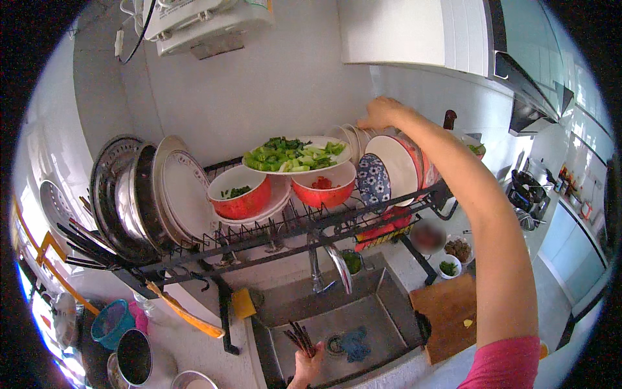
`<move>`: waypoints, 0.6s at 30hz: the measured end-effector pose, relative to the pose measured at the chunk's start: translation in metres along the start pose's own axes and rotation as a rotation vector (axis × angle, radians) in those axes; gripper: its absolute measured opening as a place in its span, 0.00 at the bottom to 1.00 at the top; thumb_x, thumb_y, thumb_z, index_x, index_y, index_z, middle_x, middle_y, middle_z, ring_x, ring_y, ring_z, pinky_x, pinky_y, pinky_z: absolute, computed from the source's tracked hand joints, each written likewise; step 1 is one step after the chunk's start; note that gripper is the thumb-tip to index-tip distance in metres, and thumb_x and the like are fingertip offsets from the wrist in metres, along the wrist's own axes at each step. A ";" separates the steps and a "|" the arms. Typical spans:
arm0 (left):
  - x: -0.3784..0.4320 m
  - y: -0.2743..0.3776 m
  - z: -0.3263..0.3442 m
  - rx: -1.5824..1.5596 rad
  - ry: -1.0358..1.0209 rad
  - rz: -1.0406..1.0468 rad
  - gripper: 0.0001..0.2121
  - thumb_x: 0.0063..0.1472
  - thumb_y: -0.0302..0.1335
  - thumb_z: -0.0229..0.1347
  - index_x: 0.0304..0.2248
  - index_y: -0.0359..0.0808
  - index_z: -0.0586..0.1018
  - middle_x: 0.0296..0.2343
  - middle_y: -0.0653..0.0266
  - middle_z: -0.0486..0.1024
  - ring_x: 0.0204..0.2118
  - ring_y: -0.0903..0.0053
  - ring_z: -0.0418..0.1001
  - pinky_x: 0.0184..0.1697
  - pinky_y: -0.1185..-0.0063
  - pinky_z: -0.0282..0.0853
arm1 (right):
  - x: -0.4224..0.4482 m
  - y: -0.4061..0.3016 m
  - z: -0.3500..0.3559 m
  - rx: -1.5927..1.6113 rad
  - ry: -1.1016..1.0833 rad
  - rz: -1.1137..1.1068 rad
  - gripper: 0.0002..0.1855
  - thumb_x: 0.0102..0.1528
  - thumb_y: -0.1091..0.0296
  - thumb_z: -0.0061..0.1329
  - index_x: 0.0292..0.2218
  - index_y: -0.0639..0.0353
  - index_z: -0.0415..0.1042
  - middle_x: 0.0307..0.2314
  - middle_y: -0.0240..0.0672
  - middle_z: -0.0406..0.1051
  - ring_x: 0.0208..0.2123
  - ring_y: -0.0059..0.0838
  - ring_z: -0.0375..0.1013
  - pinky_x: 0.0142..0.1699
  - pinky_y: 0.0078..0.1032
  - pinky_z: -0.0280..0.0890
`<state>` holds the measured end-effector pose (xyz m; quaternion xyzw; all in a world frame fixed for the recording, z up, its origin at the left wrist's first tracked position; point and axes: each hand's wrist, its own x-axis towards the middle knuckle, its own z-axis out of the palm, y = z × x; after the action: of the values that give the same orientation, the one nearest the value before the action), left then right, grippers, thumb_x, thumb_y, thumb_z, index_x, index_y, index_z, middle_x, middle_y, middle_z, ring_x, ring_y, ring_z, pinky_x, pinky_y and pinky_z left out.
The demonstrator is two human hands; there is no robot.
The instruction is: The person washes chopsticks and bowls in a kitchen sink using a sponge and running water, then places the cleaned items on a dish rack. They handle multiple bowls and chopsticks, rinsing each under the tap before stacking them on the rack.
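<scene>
Over the stainless steel sink [311, 340], my left hand [308, 365] grips a bundle of dark chopsticks [300, 337] with their ends pointing up. My right arm stretches across to the far side of the black dish rack [311, 228]. There my right hand [386, 113] is bent down at the rims of several white bowls [351, 141] standing on edge; its fingertips are partly hidden, so I cannot tell whether it holds one. Beside these bowls stand a blue flower-patterned dish [373, 180] and a larger white bowl with a red outside [394, 155].
A plate of chopped greens [296, 167] rests on two red bowls [243, 206] [324, 197] on the rack. Below are the faucet [340, 267], a blue cloth [357, 344] in the sink, a wooden cutting board [447, 316] and small food bowls [449, 273]. Pots [146, 360] stand at left.
</scene>
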<state>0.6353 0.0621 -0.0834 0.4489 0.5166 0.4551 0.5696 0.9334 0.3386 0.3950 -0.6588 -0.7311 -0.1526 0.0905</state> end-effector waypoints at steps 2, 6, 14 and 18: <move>0.002 -0.009 -0.003 -0.022 0.031 -0.023 0.12 0.54 0.32 0.53 0.20 0.32 0.71 0.15 0.68 0.68 0.18 0.84 0.64 0.20 0.81 0.59 | -0.008 -0.009 -0.005 -0.025 0.059 0.018 0.30 0.40 0.45 0.46 0.30 0.69 0.73 0.29 0.54 0.70 0.33 0.46 0.71 0.40 0.37 0.65; -0.007 0.021 0.005 0.142 0.045 0.049 0.14 0.53 0.32 0.54 0.16 0.32 0.70 0.11 0.69 0.65 0.16 0.85 0.61 0.19 0.80 0.56 | -0.010 0.002 0.003 -0.039 0.156 -0.008 0.28 0.39 0.47 0.48 0.32 0.67 0.72 0.32 0.53 0.69 0.38 0.47 0.69 0.44 0.36 0.63; -0.004 0.019 0.008 0.113 0.038 0.059 0.16 0.53 0.29 0.53 0.12 0.34 0.64 0.10 0.72 0.60 0.15 0.86 0.56 0.19 0.79 0.52 | -0.024 -0.006 -0.006 -0.237 0.438 -0.104 0.31 0.41 0.50 0.50 0.44 0.58 0.64 0.47 0.54 0.54 0.51 0.51 0.53 0.52 0.40 0.54; -0.005 0.027 -0.007 0.093 0.038 0.072 0.16 0.56 0.30 0.50 0.16 0.36 0.60 0.12 0.75 0.56 0.16 0.86 0.53 0.19 0.80 0.50 | -0.073 -0.022 -0.035 -0.348 0.776 -0.389 0.25 0.38 0.61 0.54 0.40 0.58 0.67 0.36 0.49 0.65 0.39 0.43 0.66 0.40 0.36 0.65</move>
<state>0.6266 0.0624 -0.0564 0.4846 0.5314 0.4594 0.5213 0.9179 0.2561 0.4011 -0.4091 -0.7168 -0.5221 0.2150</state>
